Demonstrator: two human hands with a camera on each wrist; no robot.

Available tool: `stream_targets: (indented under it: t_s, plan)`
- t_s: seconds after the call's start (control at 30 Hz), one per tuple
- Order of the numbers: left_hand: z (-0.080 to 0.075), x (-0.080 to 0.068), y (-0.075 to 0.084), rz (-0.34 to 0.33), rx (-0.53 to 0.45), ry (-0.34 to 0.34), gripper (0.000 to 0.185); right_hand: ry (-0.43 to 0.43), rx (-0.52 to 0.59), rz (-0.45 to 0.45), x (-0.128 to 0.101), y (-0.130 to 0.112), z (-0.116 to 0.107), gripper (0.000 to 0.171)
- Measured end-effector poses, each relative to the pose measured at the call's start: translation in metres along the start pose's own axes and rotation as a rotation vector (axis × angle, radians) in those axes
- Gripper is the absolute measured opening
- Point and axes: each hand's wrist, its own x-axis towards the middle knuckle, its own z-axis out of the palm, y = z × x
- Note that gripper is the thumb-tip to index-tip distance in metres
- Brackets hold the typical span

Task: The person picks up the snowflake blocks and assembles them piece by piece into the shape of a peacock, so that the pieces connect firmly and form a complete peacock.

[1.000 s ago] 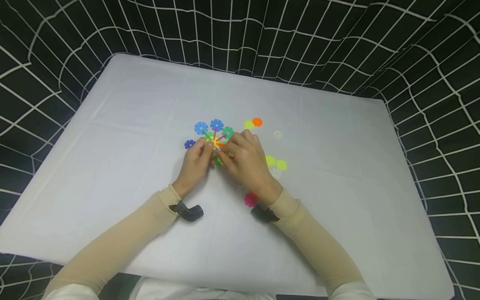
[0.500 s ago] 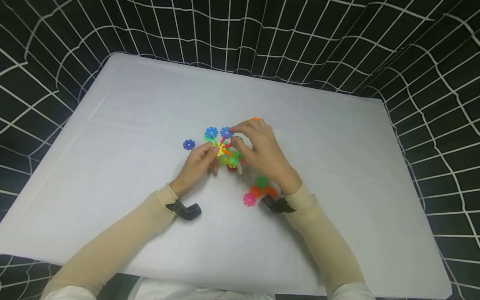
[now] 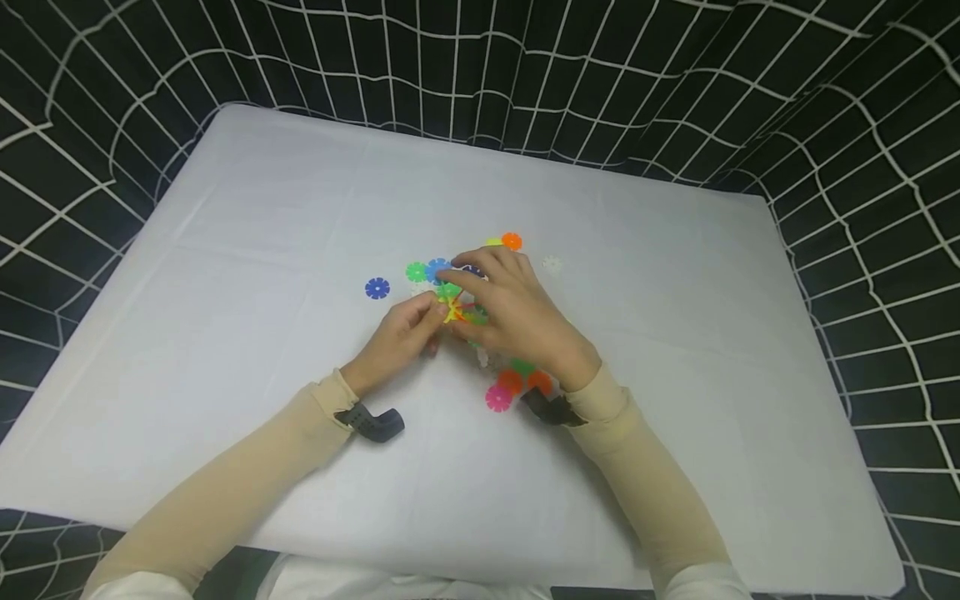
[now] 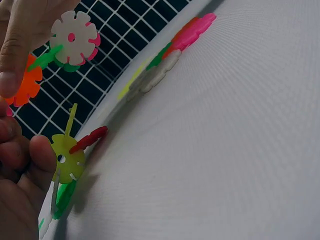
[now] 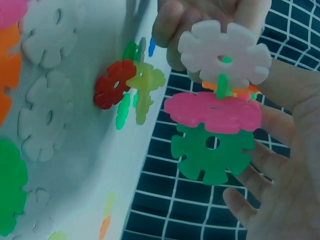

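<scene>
Snowflake discs joined in a cluster sit mid-table; from overhead I see my right hand has slid back over them. Left wrist: left hand pinches a yellow disc. Right wrist: fingers cup a white disc.

Loose discs crowd right wrist; table left open.

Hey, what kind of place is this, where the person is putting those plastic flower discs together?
Probably a set-up recording booth, not a home. A table under a plain white cloth is walled in by a black curtain with a white grid, and both hands work on the toy cluster with black wrist straps on.
</scene>
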Motion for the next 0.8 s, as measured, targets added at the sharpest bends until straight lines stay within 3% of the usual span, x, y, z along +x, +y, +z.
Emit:
stream_targets:
  t_s: [0.1, 0.17, 0.3, 0.37, 0.43, 0.53, 0.6, 0.7, 0.8]
  plan:
    - [-0.001, 0.0, 0.0, 0.0, -0.003, 0.032, 0.026, 0.016, 0.027, 0.011, 0.001, 0.002, 0.0, 0.066]
    - [-0.002, 0.001, 0.0, 0.003, -0.013, 0.088, 0.027, 0.051, 0.083, 0.055, 0.002, 0.004, -0.002, 0.066]
    - [-0.007, 0.004, -0.004, 0.008, -0.082, 0.247, 0.03, 0.173, 0.217, 0.268, 0.001, 0.009, -0.006, 0.042]
    - [-0.011, 0.005, -0.006, 0.01, -0.114, 0.331, 0.031, 0.155, 0.255, 0.387, 0.0, 0.013, -0.007, 0.032]
    - [-0.013, 0.005, -0.007, 0.009, -0.142, 0.407, 0.031, 0.049, 0.248, 0.451, -0.001, 0.016, -0.005, 0.029]
    - [-0.017, 0.006, -0.009, 0.005, -0.151, 0.502, 0.03, -0.149, 0.193, 0.401, 0.001, 0.017, 0.005, 0.03]
    - [-0.018, 0.006, -0.009, 0.001, -0.151, 0.537, 0.031, -0.223, 0.154, 0.326, 0.003, 0.015, 0.013, 0.033]
    - [-0.019, 0.006, -0.008, -0.014, -0.133, 0.549, 0.032, -0.231, 0.117, 0.236, 0.005, 0.01, 0.023, 0.03]
    - [-0.019, 0.005, -0.008, -0.026, -0.123, 0.54, 0.034, -0.155, 0.111, 0.199, 0.006, 0.006, 0.027, 0.017]
